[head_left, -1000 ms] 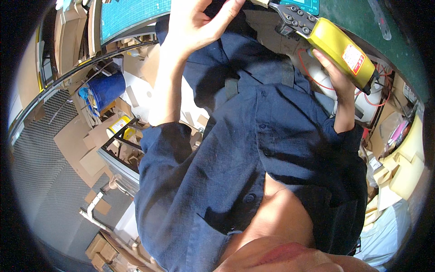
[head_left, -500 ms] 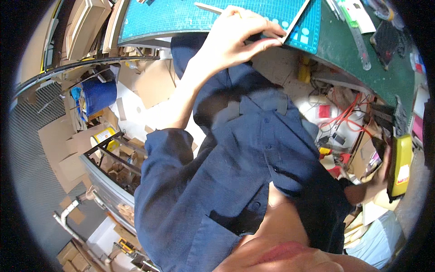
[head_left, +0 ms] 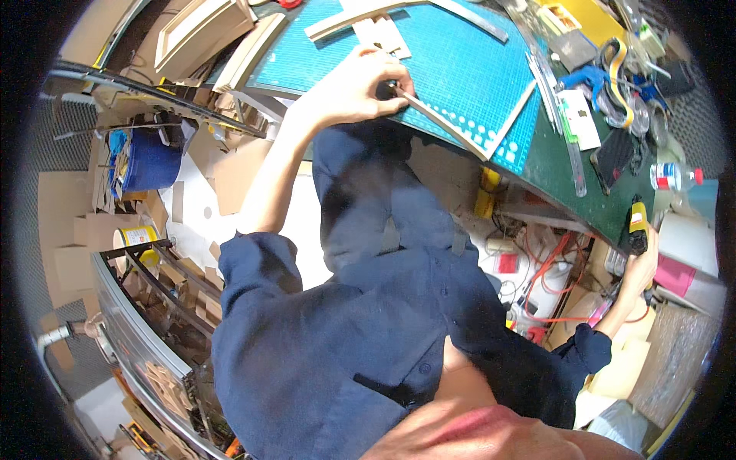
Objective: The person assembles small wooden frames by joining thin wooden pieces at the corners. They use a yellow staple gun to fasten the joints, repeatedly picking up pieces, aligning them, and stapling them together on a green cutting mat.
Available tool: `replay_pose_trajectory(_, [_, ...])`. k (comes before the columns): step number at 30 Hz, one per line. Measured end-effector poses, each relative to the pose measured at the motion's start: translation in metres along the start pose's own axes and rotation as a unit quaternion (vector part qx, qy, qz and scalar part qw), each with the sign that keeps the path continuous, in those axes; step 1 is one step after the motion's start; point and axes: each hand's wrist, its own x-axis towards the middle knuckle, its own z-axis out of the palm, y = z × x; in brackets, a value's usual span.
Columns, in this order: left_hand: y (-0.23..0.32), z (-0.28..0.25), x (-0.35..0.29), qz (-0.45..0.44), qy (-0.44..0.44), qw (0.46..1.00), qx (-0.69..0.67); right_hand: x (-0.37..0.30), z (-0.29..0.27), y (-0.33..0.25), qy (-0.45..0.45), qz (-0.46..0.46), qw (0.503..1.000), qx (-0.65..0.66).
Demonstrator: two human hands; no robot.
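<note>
My left hand (head_left: 354, 90) is over the near edge of the teal cutting mat (head_left: 452, 73), thumb and fingers closed round the left end of a thin wooden strip (head_left: 445, 129). Something dark shows between these fingers, too shadowed to make out. At its right end the strip meets a second wooden strip (head_left: 512, 119), forming an angled corner by the mat's edge. My right hand (head_left: 641, 267), far right, grips a yellow and black tool (head_left: 638, 224) upright beside the bench edge; its exact kind does not show. More joined strips (head_left: 468, 19) lie across the mat's far side.
On the green bench (head_left: 553, 180) are a clear ruler (head_left: 576, 169), a blue clamp (head_left: 586, 79), a black phone (head_left: 612, 159) and a plastic bottle (head_left: 675, 177). Wooden frames (head_left: 201, 34) stand at the far left. Orange cable (head_left: 546, 272) and a blue bin (head_left: 153, 159) are below.
My left hand has shifted from the strips' corner to the left end of one strip. My right hand has brought the yellow and black tool up toward the bench. The view has tilted toward the bench.
</note>
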Motion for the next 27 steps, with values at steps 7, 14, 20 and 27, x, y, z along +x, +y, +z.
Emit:
replay_pose_trajectory(7, [-0.015,-0.025,-0.002,-0.047,0.051,0.965,-0.254,0.028,0.019,-0.028,-0.041,0.04,0.993,0.103])
replay_pose_trajectory(14, [0.02,-0.049,0.025,0.033,0.117,0.902,-0.415,0.028,0.024,-0.013,-0.142,0.034,0.98,0.138])
replay_pose_trajectory(20, [0.077,-0.013,0.042,0.116,0.008,0.993,-0.027,0.023,0.024,-0.018,-0.142,0.008,0.981,0.132])
replay_pose_trajectory(27, [0.07,0.048,0.035,0.127,0.021,0.991,0.026,0.013,0.04,-0.007,-0.094,-0.024,0.99,0.104])
